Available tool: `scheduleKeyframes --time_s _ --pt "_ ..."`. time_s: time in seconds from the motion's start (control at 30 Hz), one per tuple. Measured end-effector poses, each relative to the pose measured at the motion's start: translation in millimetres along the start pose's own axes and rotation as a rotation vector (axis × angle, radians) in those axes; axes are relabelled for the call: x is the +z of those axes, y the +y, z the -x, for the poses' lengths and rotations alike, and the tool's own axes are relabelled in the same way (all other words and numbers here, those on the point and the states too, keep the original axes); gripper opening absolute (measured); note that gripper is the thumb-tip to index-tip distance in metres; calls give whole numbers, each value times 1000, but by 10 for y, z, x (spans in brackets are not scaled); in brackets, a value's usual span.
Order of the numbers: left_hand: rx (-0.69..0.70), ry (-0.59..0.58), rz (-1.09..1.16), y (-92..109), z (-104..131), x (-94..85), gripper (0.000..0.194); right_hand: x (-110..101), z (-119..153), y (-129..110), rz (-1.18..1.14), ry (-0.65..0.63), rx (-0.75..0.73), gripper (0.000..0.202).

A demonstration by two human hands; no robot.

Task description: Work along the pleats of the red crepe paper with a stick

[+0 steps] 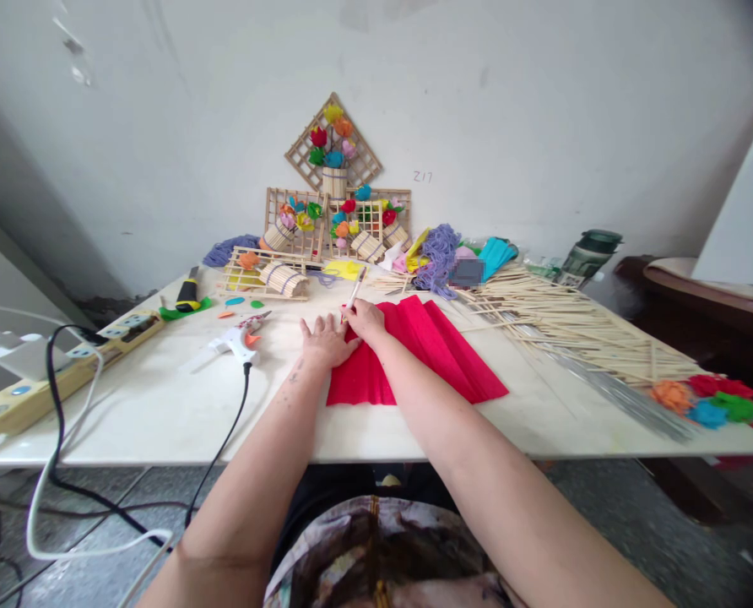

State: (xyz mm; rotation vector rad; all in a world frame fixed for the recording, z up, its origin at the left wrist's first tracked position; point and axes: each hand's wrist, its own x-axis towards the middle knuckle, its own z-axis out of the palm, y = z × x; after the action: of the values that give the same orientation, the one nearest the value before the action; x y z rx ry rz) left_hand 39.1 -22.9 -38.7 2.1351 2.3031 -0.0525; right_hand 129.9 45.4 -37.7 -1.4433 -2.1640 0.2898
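1. In the head view, two bare hands worked over one red crepe sheet [440, 346], which lay at the middle of the counter [288, 422], near its front edge; how many layers it had, I could not tell.
2. The right hand [365, 321] gripped one white pen [354, 289], held tilted above the sheet's upper left corner.
3. The left hand [327, 339] was open, palm down with fingers spread, across the sheet's left edge.
4. To the left sat one white glue gun [234, 342], one yellow-and-black utility knife [188, 295] and one long power strip [120, 331]. Three small paper ovals, blue [235, 301], green [257, 304] and orange [225, 315], lay near the gun.
5. Behind, one diamond-shaped lattice [365, 157] stood against the wall, bearing one stick basket [334, 183] and six paper flowers [333, 158]. More lattices overlapped below it.
6. Two bundles of purple yarn showed, one left [230, 249] and one right [441, 253].
7. To the right were wooden sticks [572, 317], too many to count, one dark green bottle [590, 256] and four crepe flowers [670, 395]: orange, blue, green and red.
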Motion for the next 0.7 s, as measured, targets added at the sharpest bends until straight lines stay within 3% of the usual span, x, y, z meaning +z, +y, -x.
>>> scheduleKeyframes --time_s 0.7 --pt "-4 -21 2 8 15 -29 73 17 -33 14 7 -35 25 35"
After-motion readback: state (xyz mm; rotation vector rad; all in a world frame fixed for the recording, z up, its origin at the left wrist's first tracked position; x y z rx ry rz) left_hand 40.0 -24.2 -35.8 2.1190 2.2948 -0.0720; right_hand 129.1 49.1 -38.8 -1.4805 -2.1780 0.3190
